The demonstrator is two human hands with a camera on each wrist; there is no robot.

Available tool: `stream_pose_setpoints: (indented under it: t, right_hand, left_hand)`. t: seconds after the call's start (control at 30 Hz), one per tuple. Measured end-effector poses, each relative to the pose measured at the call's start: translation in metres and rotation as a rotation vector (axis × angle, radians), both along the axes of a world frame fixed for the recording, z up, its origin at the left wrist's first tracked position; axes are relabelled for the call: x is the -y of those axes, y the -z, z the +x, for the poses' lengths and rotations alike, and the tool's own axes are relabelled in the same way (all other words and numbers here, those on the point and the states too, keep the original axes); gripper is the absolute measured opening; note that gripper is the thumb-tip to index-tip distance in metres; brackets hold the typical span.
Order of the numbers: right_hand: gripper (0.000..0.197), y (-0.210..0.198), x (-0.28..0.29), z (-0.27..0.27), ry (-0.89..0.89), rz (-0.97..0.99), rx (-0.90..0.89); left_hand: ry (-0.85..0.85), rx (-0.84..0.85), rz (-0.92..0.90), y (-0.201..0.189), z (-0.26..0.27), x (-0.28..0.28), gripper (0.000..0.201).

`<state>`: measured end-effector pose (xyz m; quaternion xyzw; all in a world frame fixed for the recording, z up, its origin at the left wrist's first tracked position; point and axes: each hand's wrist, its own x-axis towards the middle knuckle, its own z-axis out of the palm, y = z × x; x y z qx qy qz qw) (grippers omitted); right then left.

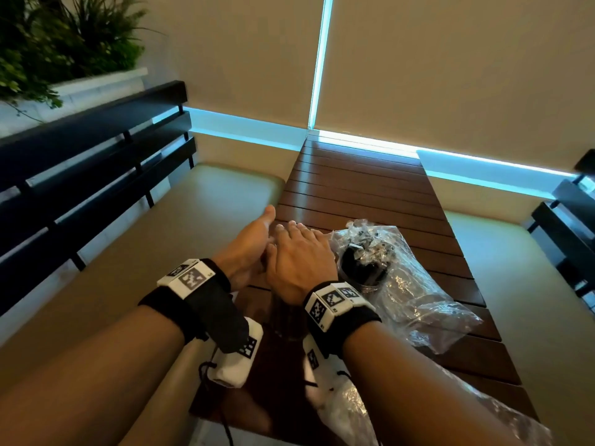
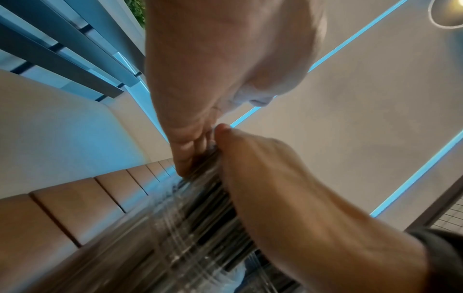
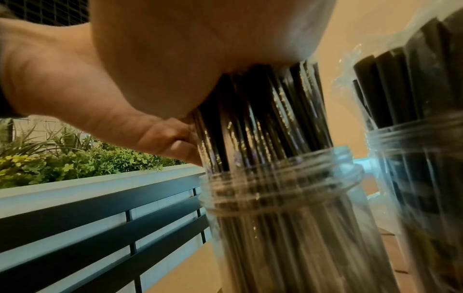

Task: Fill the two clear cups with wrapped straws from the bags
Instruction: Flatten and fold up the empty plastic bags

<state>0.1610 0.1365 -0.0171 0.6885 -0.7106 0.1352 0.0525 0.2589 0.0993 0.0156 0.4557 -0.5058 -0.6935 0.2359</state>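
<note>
2 clear cups (image 3: pixel 288 218) hold black wrapped straws (image 3: pixel 263 111); my right hand (image 1: pixel 299 259) presses flat on 1 bundle, my left hand (image 1: pixel 248 249) steadies its side with straight fingers.

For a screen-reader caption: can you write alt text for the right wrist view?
A right hand presses flat on black wrapped straws standing in a clear cup, the left hand steadying them. A second straw-filled cup stands alongside.

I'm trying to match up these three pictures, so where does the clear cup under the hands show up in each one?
Head: clear cup low centre, mostly hidden beneath the right hand.
Left wrist: blurred, lower centre.
Right wrist: centre right, straws sticking out.
Shared landmark: the dark slatted bench back.
</note>
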Motion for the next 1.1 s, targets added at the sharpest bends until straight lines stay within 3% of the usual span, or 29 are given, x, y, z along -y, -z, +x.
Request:
stream_pose_setpoints:
  t: [0.07,0.1,0.2,0.33,0.4,0.47,0.6,0.7,0.77,0.93,1.03,1.1]
  right_hand:
    - [0.053,-0.001,0.000,-0.003,-0.018,0.012,0.031]
    - [0.053,-0.003,0.000,-0.006,-0.037,0.014,0.070]
    - [0.049,-0.014,-0.005,-0.013,-0.086,-0.157,0.380]
    - [0.040,-0.035,-0.030,-0.040,0.057,-0.653,0.526]
    - [0.046,-0.037,-0.041,-0.061,0.180,-0.708,0.587]
    - [0.050,-0.029,-0.051,-0.080,0.255,-0.689,0.622]
    - [0.075,0.008,-0.067,-0.100,0.383,-0.505,0.718]
    - [0.098,0.038,-0.074,-0.100,0.371,-0.257,0.910]
    - [0.102,0.049,-0.071,-0.099,0.376,-0.225,0.942]
    - [0.089,0.051,-0.062,-0.102,0.329,-0.262,0.914]
    - [0.055,0.047,-0.071,-0.120,0.430,-0.419,0.928]
    - [0.047,0.049,-0.079,-0.138,0.569,-0.461,0.791]
  left_hand:
    - [-0.028,-0.057,-0.023,0.010,0.008,0.002,0.040]
    - [-0.047,-0.088,-0.063,0.015,0.013,0.002,0.046]
    - [0.077,-0.071,-0.171,0.024,0.024,0.000,0.086]
    - [0.275,0.247,-0.366,0.036,0.022,-0.001,0.124]
    - [0.300,0.315,-0.425,0.044,0.016,0.000,0.148]
    - [0.248,0.271,-0.457,0.054,0.008,0.003,0.161]
    - [0.142,0.230,-0.499,0.085,-0.003,0.011,0.152]
    - [0.139,0.223,-0.509,0.095,-0.009,0.005,0.113]
    - [0.122,0.218,-0.496,0.097,-0.011,0.007,0.097]
    - [0.026,0.286,-0.504,0.083,-0.012,0.002,0.090]
    - [-0.178,0.525,-0.777,0.069,-0.013,-0.019,0.123]
    - [-0.321,0.508,-1.022,0.061,-0.016,-0.031,0.118]
